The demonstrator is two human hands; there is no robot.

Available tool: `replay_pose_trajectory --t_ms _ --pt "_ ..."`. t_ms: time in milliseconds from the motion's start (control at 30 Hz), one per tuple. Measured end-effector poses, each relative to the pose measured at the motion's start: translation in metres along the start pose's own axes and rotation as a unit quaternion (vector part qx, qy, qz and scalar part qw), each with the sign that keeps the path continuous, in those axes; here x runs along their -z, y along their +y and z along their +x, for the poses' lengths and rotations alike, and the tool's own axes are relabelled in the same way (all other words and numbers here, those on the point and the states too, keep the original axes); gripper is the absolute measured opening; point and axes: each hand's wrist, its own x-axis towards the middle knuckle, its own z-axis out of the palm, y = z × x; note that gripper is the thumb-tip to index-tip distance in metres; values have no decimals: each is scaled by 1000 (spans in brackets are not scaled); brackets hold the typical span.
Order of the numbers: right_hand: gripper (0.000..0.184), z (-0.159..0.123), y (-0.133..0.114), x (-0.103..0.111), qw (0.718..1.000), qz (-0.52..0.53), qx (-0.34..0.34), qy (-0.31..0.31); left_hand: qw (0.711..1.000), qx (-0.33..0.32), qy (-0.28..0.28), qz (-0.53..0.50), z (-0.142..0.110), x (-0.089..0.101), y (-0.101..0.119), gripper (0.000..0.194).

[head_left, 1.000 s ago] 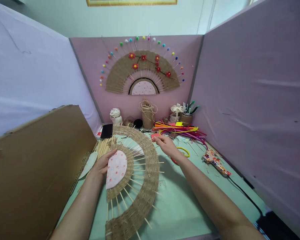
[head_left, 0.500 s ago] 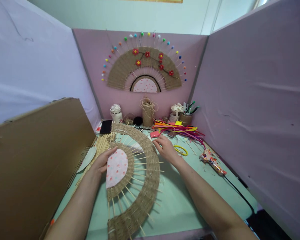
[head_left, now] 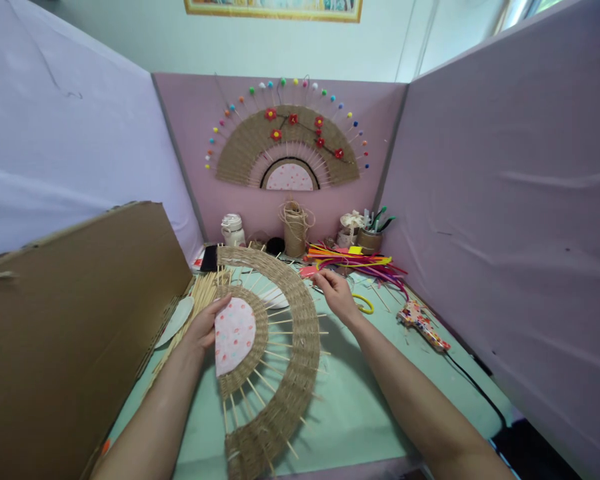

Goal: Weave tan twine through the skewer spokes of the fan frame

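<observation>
A half-round fan (head_left: pixel 290 360) woven of jute twine on wooden skewers stands tilted on the green table (head_left: pixel 360 407). Its centre is a pink spotted half-disc (head_left: pixel 234 335). My left hand (head_left: pixel 203 328) grips the fan at the flat edge of that half-disc, thumb on the pink face. My right hand (head_left: pixel 334 291) is past the fan's outer rim on the right, fingers curled in a pinch on something I cannot make out, near a red piece (head_left: pixel 309 271) and a yellow ring (head_left: pixel 365 305).
A large cardboard sheet (head_left: pixel 75 320) leans at the left. Loose skewers (head_left: pixel 200 300) lie beside it. At the back stand a twine spool (head_left: pixel 295 230), a white jar (head_left: pixel 233 230), tool cups (head_left: pixel 370 233) and coloured strips (head_left: pixel 355 257). A finished fan (head_left: pixel 287 143) hangs on the pink wall. A glue gun (head_left: pixel 423 325) lies right.
My right hand has drawn back slightly from the red piece toward the fan's rim. The fan has shifted a little in my left hand; the view has tilted.
</observation>
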Motion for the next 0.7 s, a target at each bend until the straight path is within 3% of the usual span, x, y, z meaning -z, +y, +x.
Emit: replay_pose_trajectory --t_ms 167,367,533,700 --pt "33 4 0 -2 985 133 -109 18 1000 13 -15 -9 2 3 -1 18" --pt "33 4 -1 -9 931 285 -228 -21 1000 -17 -10 -2 2 0 -5 22" --pt "33 3 -3 -9 916 310 -251 -32 1000 -19 -14 -2 3 1 -6 21" --pt "30 3 -3 -10 930 295 -220 -9 999 -23 -10 -20 4 2 -4 16"
